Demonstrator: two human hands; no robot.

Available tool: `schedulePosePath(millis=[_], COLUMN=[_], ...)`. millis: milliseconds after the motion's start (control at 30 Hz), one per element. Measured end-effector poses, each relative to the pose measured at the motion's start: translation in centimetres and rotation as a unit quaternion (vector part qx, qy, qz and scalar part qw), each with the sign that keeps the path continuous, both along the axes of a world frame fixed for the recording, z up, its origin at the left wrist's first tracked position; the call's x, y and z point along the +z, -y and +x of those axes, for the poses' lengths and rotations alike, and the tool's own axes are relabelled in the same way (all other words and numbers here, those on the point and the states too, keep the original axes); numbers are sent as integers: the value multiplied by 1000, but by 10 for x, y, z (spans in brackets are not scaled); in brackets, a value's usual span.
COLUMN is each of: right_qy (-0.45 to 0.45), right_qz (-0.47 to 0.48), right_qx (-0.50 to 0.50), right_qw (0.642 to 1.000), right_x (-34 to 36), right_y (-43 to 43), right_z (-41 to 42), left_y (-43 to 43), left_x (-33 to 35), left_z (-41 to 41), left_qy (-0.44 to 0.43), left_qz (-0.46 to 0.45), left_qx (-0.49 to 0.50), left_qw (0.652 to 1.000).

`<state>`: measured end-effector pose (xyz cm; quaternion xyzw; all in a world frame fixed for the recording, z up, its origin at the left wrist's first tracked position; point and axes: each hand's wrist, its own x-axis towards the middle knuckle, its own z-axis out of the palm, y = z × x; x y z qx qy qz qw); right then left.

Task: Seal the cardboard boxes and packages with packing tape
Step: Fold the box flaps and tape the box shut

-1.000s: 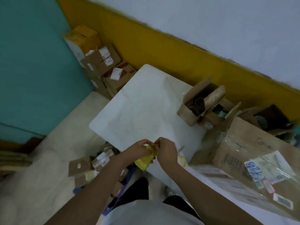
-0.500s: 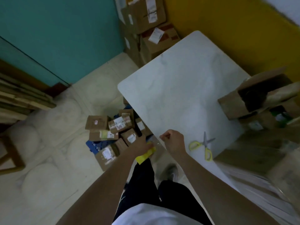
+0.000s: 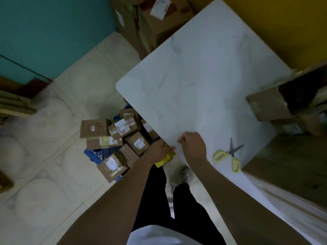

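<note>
Teal and yellow walls meet at the far corner of a room with a pale tiled floor (image 3: 58, 174), where a white table with rounded corners (image 3: 203, 76) runs from the near right to the far side. At its near left edge, the left hand (image 3: 159, 150) grips a small yellow packing-tape dispenser (image 3: 164, 159), its fingers wrapped over the top; the dispenser is just off the table edge, above the floor. Just to its right, over the tabletop, the right hand (image 3: 193, 147) is curled tight with thumb against forefinger as if pinching. Whether it has hold of a tape end I cannot tell, since nothing clear shows between the fingertips. The two hands are close together but not touching. To the right of the right hand, a pair of yellow-handled scissors (image 3: 230, 157) lies flat on the table with its blades slightly apart, pointing to the far side. Beyond the scissors, an open brown cardboard box (image 3: 265, 105) lies on its side at the right edge, and a large brown carton (image 3: 286, 165) sits nearer, also on the right. On the floor left of the table, a heap of small taped cardboard parcels with white labels (image 3: 120, 131) rests on a blue plastic crate (image 3: 97, 152). Larger labelled cartons (image 3: 159, 23) are stacked at the far corner. Below the hands are dark trousers and a grey shoe (image 3: 184, 174).
</note>
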<state>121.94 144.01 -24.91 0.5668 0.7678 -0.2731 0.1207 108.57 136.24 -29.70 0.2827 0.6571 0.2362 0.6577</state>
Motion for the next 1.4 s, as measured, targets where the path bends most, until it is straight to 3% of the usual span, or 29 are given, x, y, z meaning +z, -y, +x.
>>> schedulePosePath(millis=[200,333,467,567,633,700,800,900,967,1067,1167,1300,1400], right_qy=[120,122,124,74,10,-56,-128,-163,-142,-130,-93,15,-15], right_qz=[9,-43,-41,-9,30,82,189,329,390,403,409,293,234], right_qx=[-32,-60,-47,-71,-101,-135,-186,-270,-356,-477,-522,-547,-563], right_qw=[992,990,990,995,994,986,956,890,837,770,743,784,792], right_x=[9,6,19,51,82,118,173,216,231,240,239,228,220], right_y=[-21,-18,0,9,8,2,-6,-7,-5,3,16,34,40], right_z=[10,18,19,29,42,59,95,147,188,248,297,353,378], left_y=[-2,-7,-12,-24,-41,-64,-102,-124,-129,-123,-119,-129,-143], left_x=[5,5,15,53,91,129,176,221,245,272,280,280,277], left_z=[5,12,16,24,36,57,108,170,212,265,304,331,335], left_qy=[37,10,-115,-292,-390,-423,-374,-299,-291,-275,-282,-338,-354], left_qz=[-44,-91,-190,-196,-130,-3,196,300,352,373,336,301,281], left_qx=[45,92,107,66,24,-5,-55,-122,-188,-274,-319,-326,-342], left_qw=[997,992,969,934,911,906,905,897,870,843,841,830,824])
